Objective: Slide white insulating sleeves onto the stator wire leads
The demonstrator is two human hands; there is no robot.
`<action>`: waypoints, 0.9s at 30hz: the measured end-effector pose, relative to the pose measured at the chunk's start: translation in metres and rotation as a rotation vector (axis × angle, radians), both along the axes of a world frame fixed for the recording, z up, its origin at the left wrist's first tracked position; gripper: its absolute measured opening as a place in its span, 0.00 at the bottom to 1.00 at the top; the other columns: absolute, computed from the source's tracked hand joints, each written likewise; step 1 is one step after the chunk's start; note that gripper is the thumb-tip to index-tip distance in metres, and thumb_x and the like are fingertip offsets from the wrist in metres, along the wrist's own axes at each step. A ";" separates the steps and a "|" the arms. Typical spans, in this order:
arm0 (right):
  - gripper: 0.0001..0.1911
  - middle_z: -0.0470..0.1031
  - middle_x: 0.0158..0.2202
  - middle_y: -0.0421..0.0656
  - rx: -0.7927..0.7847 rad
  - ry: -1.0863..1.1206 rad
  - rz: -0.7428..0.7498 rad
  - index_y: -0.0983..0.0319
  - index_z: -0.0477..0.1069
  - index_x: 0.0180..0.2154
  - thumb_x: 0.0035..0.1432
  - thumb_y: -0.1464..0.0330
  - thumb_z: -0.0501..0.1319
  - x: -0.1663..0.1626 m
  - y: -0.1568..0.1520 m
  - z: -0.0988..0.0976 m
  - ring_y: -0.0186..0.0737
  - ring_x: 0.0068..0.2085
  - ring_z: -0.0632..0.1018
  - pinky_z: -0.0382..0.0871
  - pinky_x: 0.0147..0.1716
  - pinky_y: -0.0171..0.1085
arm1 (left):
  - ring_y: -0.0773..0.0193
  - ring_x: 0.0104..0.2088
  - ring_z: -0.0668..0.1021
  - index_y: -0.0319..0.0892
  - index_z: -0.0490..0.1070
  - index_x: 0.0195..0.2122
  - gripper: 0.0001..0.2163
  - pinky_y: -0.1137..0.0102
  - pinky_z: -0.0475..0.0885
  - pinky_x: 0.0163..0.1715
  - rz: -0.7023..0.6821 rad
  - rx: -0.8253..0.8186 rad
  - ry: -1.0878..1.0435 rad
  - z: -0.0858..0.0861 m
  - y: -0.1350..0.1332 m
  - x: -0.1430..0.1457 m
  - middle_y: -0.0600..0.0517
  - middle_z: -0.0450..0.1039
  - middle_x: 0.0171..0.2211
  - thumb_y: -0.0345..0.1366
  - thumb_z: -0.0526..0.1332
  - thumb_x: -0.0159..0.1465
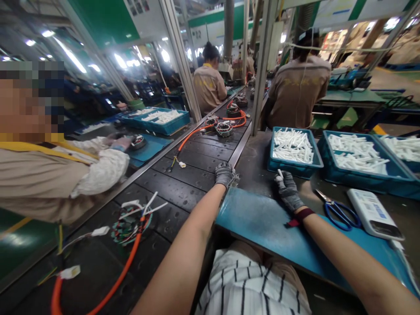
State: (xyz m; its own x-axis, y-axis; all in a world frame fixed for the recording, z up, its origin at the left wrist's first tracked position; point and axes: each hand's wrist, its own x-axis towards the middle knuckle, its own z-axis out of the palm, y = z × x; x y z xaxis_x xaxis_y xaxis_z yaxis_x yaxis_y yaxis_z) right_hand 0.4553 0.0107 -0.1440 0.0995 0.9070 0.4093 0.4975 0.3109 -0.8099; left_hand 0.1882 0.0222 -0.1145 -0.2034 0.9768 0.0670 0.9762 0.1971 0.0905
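My left hand (225,174), in a grey glove, is closed at the edge of the black conveyor (183,183), gripping something small I cannot make out. My right hand (288,190), also gloved, pinches a short white tube (280,175) just in front of a blue bin of white tubes (293,151). Both hands hover at the far edge of a blue mat (262,218). On the belt near my left arm lies a motor stator with an orange cable and white connectors (131,225).
Two more blue bins of white tubes (357,159) stand to the right, with blue-handled scissors (339,212) and a white device (374,214) beside them. More stators (224,128) ride up the belt. A person in beige sits at left (49,175); others work farther back.
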 end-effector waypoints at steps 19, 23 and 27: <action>0.19 0.69 0.28 0.41 -0.057 0.041 0.033 0.58 0.64 0.30 0.51 0.49 0.60 0.004 0.000 -0.002 0.43 0.30 0.70 0.69 0.36 0.45 | 0.52 0.52 0.72 0.42 0.70 0.52 0.16 0.60 0.66 0.51 -0.006 0.000 -0.004 -0.003 0.002 0.000 0.42 0.71 0.52 0.41 0.51 0.69; 0.16 0.71 0.29 0.43 -0.057 0.026 0.048 0.57 0.66 0.31 0.53 0.51 0.59 0.006 0.002 -0.008 0.45 0.31 0.73 0.72 0.38 0.48 | 0.53 0.53 0.71 0.42 0.69 0.53 0.16 0.61 0.66 0.52 -0.007 -0.004 -0.005 -0.004 0.003 -0.001 0.43 0.70 0.53 0.41 0.52 0.69; 0.14 0.73 0.32 0.45 -0.040 0.012 0.034 0.55 0.70 0.33 0.54 0.53 0.58 0.006 0.003 -0.011 0.51 0.34 0.76 0.73 0.41 0.53 | 0.52 0.55 0.71 0.42 0.69 0.54 0.17 0.60 0.66 0.53 -0.013 0.000 0.001 -0.003 0.001 -0.001 0.43 0.69 0.55 0.43 0.52 0.69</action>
State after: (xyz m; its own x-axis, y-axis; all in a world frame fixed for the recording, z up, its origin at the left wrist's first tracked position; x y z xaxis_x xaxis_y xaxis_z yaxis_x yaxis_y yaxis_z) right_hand 0.4617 0.0140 -0.1548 0.0728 0.9255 0.3716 0.4775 0.2947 -0.8277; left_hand 0.1876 0.0235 -0.1177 -0.1905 0.9794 0.0671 0.9788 0.1843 0.0893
